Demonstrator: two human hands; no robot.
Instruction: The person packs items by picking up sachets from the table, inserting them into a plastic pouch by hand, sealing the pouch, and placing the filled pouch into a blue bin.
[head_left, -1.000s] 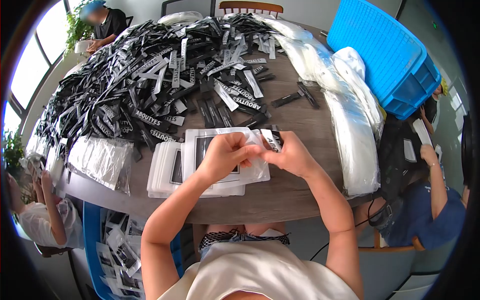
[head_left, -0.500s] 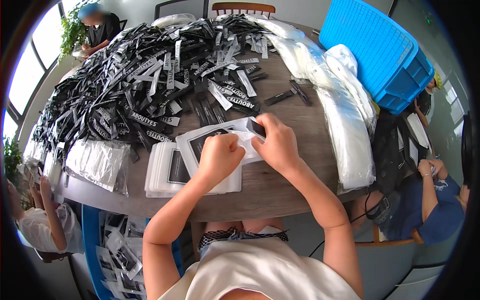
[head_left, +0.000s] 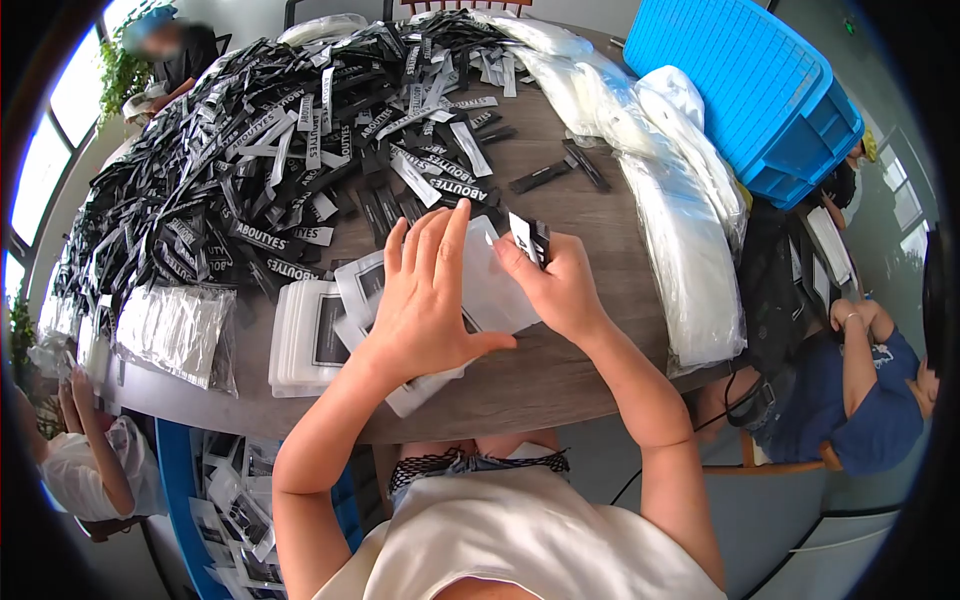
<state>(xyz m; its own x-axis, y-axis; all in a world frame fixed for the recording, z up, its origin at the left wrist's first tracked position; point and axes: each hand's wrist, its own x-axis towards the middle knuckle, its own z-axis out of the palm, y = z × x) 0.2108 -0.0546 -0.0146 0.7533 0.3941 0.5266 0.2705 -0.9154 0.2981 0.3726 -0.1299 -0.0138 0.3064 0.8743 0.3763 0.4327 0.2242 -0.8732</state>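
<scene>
My left hand (head_left: 425, 290) is open, fingers spread, over a frosted plastic pouch (head_left: 495, 285). My right hand (head_left: 562, 290) is closed on a few small black-and-white sachets (head_left: 532, 240), which stick up past its thumb. The right thumb is by the pouch's upper edge; whether it also grips the pouch I cannot tell. Under the left hand lie more loose pouches with black printed panels. To their left rests a neat stack of frosted pouches (head_left: 295, 340). A large heap of black sachets (head_left: 270, 180) marked ABOUTYES spreads across the table beyond both hands.
Long clear plastic sleeves (head_left: 680, 250) lie at the right, beside a blue crate (head_left: 740, 100). A clear bag of packets (head_left: 175, 335) sits at the left table edge. Below it, a blue bin (head_left: 180, 500) holds filled pouches. Other people sit left, right and at the far left.
My left hand has opened from a fist and spread over the pouches. The pouches beneath have shifted and fanned out. My right hand still holds sachets, now standing higher. The view has shifted slightly.
</scene>
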